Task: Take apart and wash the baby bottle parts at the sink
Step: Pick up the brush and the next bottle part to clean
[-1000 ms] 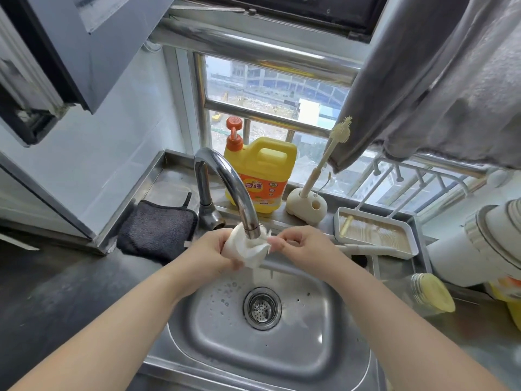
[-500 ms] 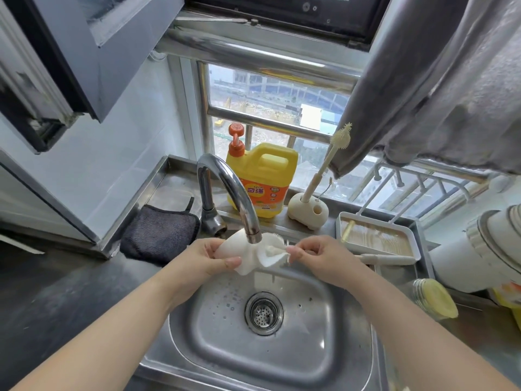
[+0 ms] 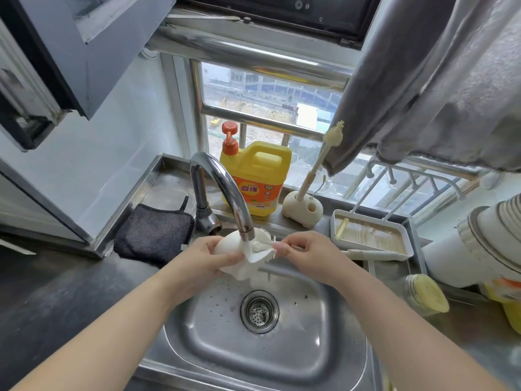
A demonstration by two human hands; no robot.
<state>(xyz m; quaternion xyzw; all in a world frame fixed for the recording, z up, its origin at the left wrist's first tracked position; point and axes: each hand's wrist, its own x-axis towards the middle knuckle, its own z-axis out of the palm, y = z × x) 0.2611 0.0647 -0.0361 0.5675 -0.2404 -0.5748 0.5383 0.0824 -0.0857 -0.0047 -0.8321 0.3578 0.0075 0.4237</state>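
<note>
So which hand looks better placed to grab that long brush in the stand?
Probably the right hand: it is nearer the brush, pinching only an edge of the white part, which the left hand grips.

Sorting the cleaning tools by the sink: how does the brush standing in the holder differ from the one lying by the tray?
The standing brush leans upright in its holder, its spiky head up by the window; the lying brush rests flat beside the tray, and no head shows on it. The standing brush reaches well above the counter; the lying one stays low. Both are cream-coloured.
</note>
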